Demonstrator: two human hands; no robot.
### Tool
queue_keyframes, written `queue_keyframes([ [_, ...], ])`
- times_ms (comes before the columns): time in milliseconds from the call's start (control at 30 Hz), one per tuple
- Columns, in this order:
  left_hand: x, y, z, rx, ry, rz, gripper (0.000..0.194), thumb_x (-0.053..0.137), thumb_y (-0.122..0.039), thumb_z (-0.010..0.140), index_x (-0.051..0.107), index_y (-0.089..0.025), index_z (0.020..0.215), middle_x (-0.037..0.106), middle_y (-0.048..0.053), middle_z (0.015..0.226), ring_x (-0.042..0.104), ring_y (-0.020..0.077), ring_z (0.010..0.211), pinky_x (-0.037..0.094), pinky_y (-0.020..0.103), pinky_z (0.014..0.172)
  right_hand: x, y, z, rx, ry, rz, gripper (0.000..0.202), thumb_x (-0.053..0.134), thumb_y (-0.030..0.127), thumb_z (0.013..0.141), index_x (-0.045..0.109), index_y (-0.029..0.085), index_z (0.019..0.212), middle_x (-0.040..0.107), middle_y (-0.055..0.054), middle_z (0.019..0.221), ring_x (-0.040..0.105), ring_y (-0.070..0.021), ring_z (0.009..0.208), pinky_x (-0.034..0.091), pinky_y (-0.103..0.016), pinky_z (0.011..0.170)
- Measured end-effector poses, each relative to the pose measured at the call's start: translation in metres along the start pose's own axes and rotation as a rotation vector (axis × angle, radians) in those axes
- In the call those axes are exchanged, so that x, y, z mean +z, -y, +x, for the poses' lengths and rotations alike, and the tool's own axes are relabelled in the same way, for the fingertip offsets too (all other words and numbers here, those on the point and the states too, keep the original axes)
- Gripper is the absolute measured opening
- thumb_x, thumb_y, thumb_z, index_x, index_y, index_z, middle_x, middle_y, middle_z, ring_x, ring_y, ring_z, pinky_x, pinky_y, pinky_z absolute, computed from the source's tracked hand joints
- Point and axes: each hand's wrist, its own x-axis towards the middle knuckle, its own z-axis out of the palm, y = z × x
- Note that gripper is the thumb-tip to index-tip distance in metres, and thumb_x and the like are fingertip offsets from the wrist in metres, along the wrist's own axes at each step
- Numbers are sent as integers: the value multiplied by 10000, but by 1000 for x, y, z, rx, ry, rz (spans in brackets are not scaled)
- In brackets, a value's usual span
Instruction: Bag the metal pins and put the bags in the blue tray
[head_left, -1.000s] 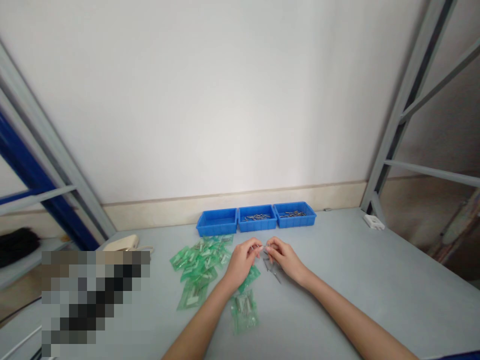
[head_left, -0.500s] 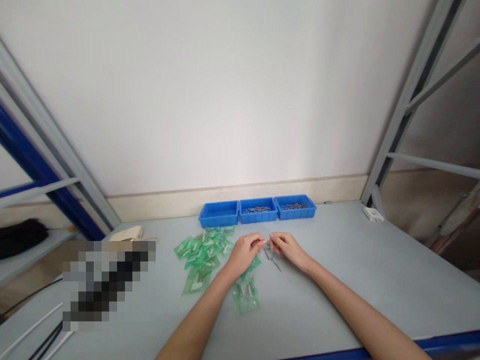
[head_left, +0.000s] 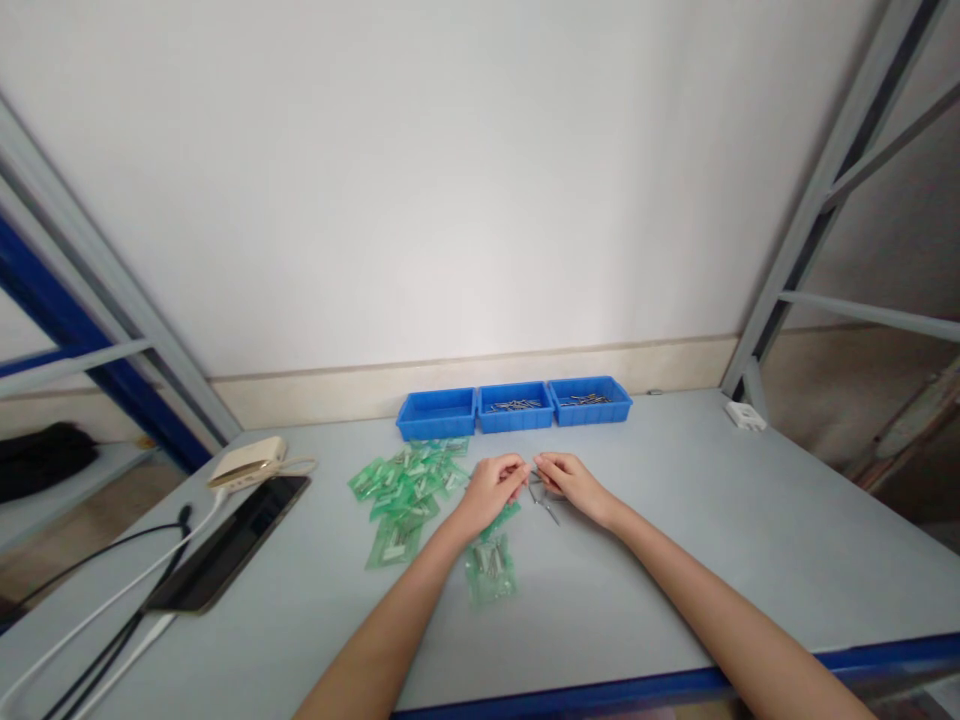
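Note:
My left hand (head_left: pixel 498 484) and my right hand (head_left: pixel 568 480) are almost fingertip to fingertip above the table, both closed in a pinch. Between the right fingers a thin metal pin (head_left: pixel 535 474) shows in part. What the left fingertips pinch is too small to make out. Just below the hands, a few slim metal pins (head_left: pixel 547 511) lie on the table. Beside my left wrist lies a clear green bag (head_left: pixel 492 570) with metal pieces inside. Another green bag (head_left: pixel 504 521) is partly covered by the left hand.
A heap of filled green bags (head_left: pixel 409 490) lies left of the hands. Behind stand three blue bins: the left bin (head_left: pixel 437 428) looks bare, the middle bin (head_left: pixel 516 420) and right bin (head_left: pixel 591 411) hold metal pins. A phone (head_left: pixel 232 545), cables and a white box (head_left: pixel 247 463) lie far left.
The view has tilted slightly downward, so everything sits a little higher in the picture. My hands stay pinched and close together, with only slight finger movement.

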Motion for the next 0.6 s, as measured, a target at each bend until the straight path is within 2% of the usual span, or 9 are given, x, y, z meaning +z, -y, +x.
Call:
queue_keyframes([
  [167, 3, 10, 2, -7, -25, 25, 291, 443, -434, 847, 519, -167, 760, 472, -52, 519, 441, 95, 468, 341, 206, 499, -4, 2, -4, 1, -13, -44, 323, 463, 485, 823, 490, 176, 733, 446, 51, 531, 353, -89, 461, 285, -221, 479],
  [267, 4, 13, 3, -2, -75, 220, 274, 481, -449, 827, 518, -180, 791, 511, -40, 584, 479, 116, 543, 354, 224, 551, -10, 2, 1, -13, -24, -127, 276, 464, 424, 831, 514, 172, 730, 468, 46, 526, 403, -97, 478, 315, -222, 506],
  [400, 4, 17, 3, 56, -81, 524, 178, 571, -353, 785, 528, -191, 845, 577, 11, 831, 528, 173, 802, 381, 276, 721, -26, 14, 37, -28, -160, -332, 233, 432, 361, 851, 551, 174, 778, 539, 25, 557, 495, -122, 539, 359, -234, 573],
  [500, 6, 19, 3, 24, -49, 582, 142, 556, -285, 802, 532, -201, 915, 575, 18, 898, 520, 181, 888, 376, 291, 784, -35, 31, 72, 27, -272, -669, 237, 431, 348, 873, 590, 183, 815, 615, -23, 656, 565, -164, 654, 371, -257, 635],
  [600, 7, 18, 2, 10, -30, 596, 115, 564, -254, 802, 549, -197, 901, 578, 20, 890, 526, 182, 890, 377, 289, 783, -38, 43, 87, 32, -305, -947, 246, 453, 348, 884, 600, 161, 946, 651, -112, 878, 583, -227, 840, 375, -290, 708],
])
